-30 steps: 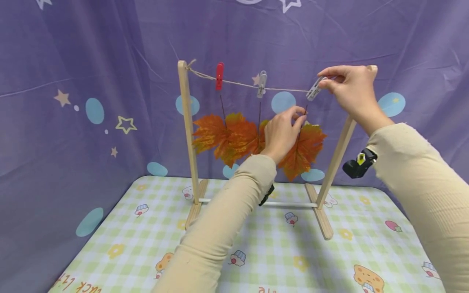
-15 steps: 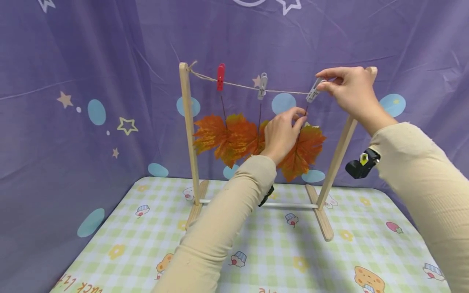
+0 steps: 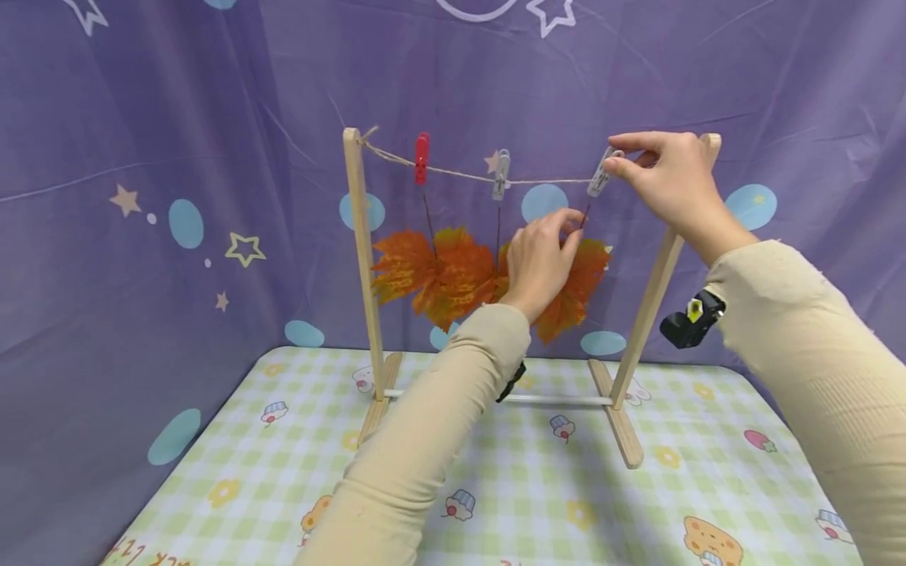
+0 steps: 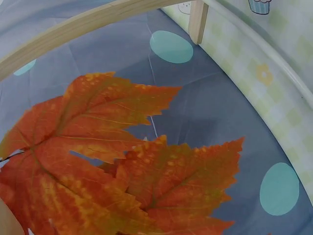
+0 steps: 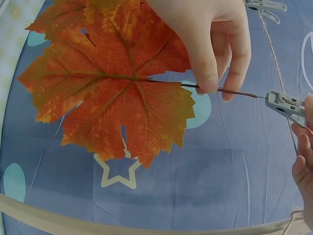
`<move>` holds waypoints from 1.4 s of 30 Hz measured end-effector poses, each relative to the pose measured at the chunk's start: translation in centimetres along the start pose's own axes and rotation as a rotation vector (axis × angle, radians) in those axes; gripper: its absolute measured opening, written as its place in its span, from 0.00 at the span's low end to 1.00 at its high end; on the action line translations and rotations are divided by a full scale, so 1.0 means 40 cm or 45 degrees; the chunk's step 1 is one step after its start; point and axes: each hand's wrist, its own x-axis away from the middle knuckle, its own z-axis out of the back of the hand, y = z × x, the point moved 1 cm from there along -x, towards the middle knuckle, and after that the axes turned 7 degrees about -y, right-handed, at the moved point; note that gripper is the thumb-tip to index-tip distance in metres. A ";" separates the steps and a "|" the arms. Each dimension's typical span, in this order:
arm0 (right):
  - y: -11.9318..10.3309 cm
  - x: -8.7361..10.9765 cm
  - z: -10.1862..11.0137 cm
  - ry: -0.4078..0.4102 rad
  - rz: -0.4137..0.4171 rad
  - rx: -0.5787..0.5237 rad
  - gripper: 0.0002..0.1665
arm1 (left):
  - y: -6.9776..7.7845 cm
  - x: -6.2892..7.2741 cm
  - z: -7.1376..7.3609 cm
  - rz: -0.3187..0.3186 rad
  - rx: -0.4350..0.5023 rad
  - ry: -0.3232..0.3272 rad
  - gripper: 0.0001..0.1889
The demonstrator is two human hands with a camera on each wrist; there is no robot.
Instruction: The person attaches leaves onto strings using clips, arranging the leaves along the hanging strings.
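Observation:
My left hand pinches the dark stem of an orange maple leaf between thumb and fingertips. The leaf hangs below, partly behind that hand in the head view. My right hand grips the handles of a grey clothespin at the right part of the twine. In the right wrist view the stem's tip reaches the jaws of this clothespin. Further left, a red clothespin and another grey clothespin sit on the twine, with leaf stems hanging under them.
A wooden stand with a left post and a right post carries the twine. A white rod joins its feet. More maple leaves hang left of my left hand. A purple curtain stands behind the checked tablecloth.
The head view has shifted slightly. The right-hand leaf has turned or slid a little left behind my left hand. Both hands keep their holds on the stem and clothespin.

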 end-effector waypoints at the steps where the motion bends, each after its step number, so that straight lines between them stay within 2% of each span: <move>1: -0.001 -0.001 0.000 0.003 0.001 -0.006 0.23 | -0.001 0.000 0.001 -0.005 -0.008 0.002 0.12; 7: -0.005 -0.002 -0.004 0.012 0.000 -0.011 0.24 | -0.010 0.005 0.007 -0.026 -0.028 -0.004 0.13; 13: -0.009 -0.001 -0.014 0.029 -0.001 -0.018 0.25 | -0.027 0.015 0.025 -0.051 0.004 0.020 0.14; 20: -0.006 -0.003 -0.019 0.080 0.008 -0.016 0.25 | -0.041 0.029 0.057 -0.104 0.129 0.043 0.14; 24: 0.000 0.001 -0.020 0.160 0.022 -0.065 0.25 | -0.045 0.038 0.074 -0.183 0.171 0.070 0.13; 28: 0.006 0.016 -0.021 0.274 -0.001 -0.172 0.23 | -0.051 0.052 0.092 -0.241 0.222 0.083 0.14; 31: 0.005 0.034 -0.022 0.334 -0.030 -0.316 0.22 | -0.060 0.070 0.109 -0.279 0.251 0.080 0.14; 34: 0.006 0.056 -0.026 0.362 -0.024 -0.428 0.19 | -0.071 0.092 0.128 -0.295 0.267 0.037 0.15; 39: 0.012 0.099 -0.038 0.358 -0.011 -0.572 0.16 | -0.088 0.123 0.153 -0.274 0.277 -0.135 0.21; 42: 0.010 0.132 -0.045 0.338 -0.029 -0.624 0.16 | -0.089 0.138 0.164 -0.281 0.294 -0.185 0.22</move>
